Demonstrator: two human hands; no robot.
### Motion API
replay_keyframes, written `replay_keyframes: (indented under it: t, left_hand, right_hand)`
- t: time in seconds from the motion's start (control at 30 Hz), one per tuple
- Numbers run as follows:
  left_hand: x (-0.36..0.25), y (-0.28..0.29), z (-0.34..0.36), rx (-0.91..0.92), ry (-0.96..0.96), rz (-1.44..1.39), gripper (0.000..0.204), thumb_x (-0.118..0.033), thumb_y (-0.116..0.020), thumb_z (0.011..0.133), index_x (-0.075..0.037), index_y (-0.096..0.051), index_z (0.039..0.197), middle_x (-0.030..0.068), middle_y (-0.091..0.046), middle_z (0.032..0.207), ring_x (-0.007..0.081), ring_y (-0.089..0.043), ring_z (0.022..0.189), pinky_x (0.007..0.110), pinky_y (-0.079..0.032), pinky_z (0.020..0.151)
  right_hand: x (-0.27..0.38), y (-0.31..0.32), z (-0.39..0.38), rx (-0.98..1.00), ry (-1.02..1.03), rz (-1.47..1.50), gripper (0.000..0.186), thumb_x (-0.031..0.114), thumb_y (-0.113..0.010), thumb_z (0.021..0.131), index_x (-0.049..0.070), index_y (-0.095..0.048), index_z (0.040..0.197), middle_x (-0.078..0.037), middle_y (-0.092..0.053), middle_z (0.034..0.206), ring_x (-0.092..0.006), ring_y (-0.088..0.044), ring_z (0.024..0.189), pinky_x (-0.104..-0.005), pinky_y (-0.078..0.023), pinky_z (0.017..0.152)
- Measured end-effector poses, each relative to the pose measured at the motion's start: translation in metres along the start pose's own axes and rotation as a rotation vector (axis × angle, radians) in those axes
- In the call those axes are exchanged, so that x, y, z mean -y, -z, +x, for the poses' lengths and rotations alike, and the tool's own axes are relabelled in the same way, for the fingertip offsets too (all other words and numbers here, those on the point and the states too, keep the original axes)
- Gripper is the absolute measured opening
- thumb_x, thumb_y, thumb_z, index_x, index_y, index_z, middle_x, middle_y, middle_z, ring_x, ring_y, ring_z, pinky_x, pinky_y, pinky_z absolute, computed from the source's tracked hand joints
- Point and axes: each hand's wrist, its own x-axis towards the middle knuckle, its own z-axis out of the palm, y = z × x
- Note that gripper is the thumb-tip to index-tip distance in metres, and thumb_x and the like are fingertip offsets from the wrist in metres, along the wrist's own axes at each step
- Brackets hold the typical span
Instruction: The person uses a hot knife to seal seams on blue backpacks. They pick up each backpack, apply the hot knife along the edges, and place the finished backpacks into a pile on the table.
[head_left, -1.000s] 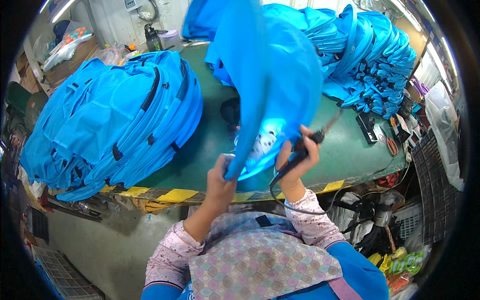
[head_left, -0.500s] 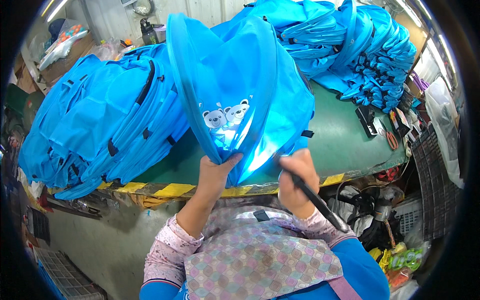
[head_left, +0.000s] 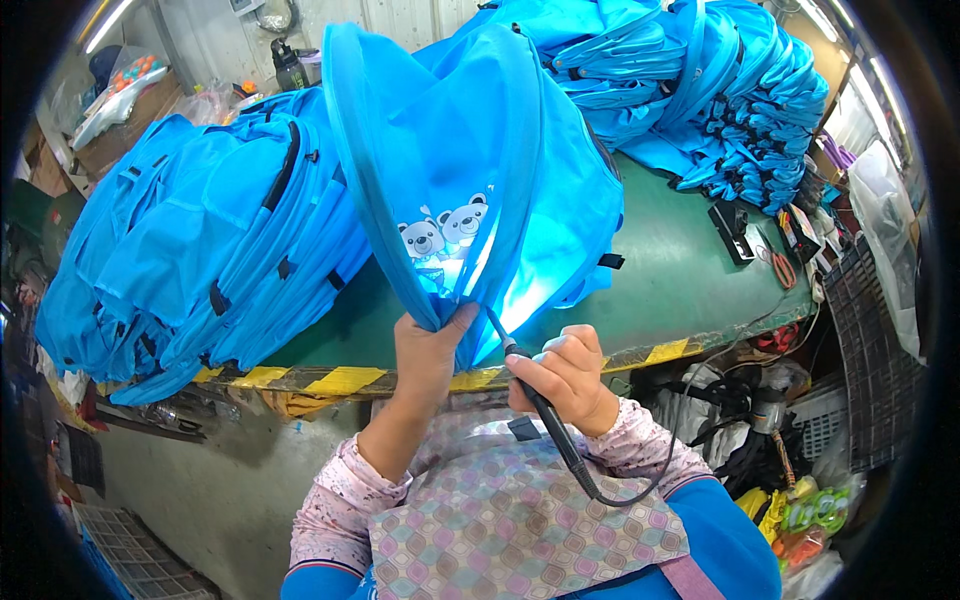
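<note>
A bright blue fabric canopy (head_left: 560, 200) with piped, curved edges and a print of two white bears stands on the table in front of me. My left hand (head_left: 424, 352) pinches its lower front corner, thumb on top. In my right hand (head_left: 568, 376) is a black soldering iron (head_left: 552, 420), its cable trailing from the lower end. The thin metal tip points up and left at the fabric beside my left thumb; whether it touches cannot be made out. A strong light falls on the canopy's lower part.
The green table (head_left: 690, 290) has a yellow-and-black striped front edge. Folded blue canopies (head_left: 190, 240) pile up at left, with another heap (head_left: 740, 90) at back right. Near that heap lie a black box (head_left: 732, 232) and orange-handled snips (head_left: 783, 268). A dark rack (head_left: 868, 350) stands at right.
My right hand has turned the soldering iron, so its tip now comes up to the corner by my left thumb. The left hand keeps its pinch on the canopy.
</note>
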Motion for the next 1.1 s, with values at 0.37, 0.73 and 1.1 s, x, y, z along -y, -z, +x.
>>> replay_keyframes:
  t: [0.37,0.73,1.1]
  left_hand:
    - [-0.006,-0.010,-0.004,-0.026,-0.038,0.062,0.013,-0.006,-0.075,0.089,-0.001,-0.068,0.098,0.0019,-0.067,0.091,0.0103,-0.059,0.080,0.026,-0.048,0.073]
    - [0.009,0.010,-0.024,-0.013,-0.248,0.069,0.012,-0.006,-0.065,0.097,0.000,-0.061,0.106,0.0018,-0.059,0.093,0.0083,-0.053,0.082,0.023,-0.043,0.074]
    - [0.006,-0.006,-0.011,0.007,-0.238,-0.203,0.011,-0.006,-0.071,0.094,-0.002,-0.064,0.101,0.0021,-0.069,0.094,0.0077,-0.062,0.083,0.022,-0.048,0.077]
  right_hand:
    - [-0.024,-0.006,0.024,-0.179,-0.180,0.121,0.048,0.000,-0.078,0.073,0.003,-0.063,0.118,-0.017,-0.067,0.102,-0.0337,-0.063,0.088,-0.0430,-0.050,0.079]
    - [-0.020,0.012,0.034,-0.173,-0.123,0.148,0.040,0.014,-0.073,0.080,0.009,-0.060,0.118,-0.009,-0.064,0.095,-0.0265,-0.057,0.086,-0.0434,-0.042,0.078]
    - [0.000,-0.001,0.032,-0.012,0.059,0.034,0.035,0.025,-0.072,0.077,0.007,-0.070,0.107,0.004,-0.058,0.073,-0.0157,-0.050,0.066,-0.0340,-0.038,0.068]
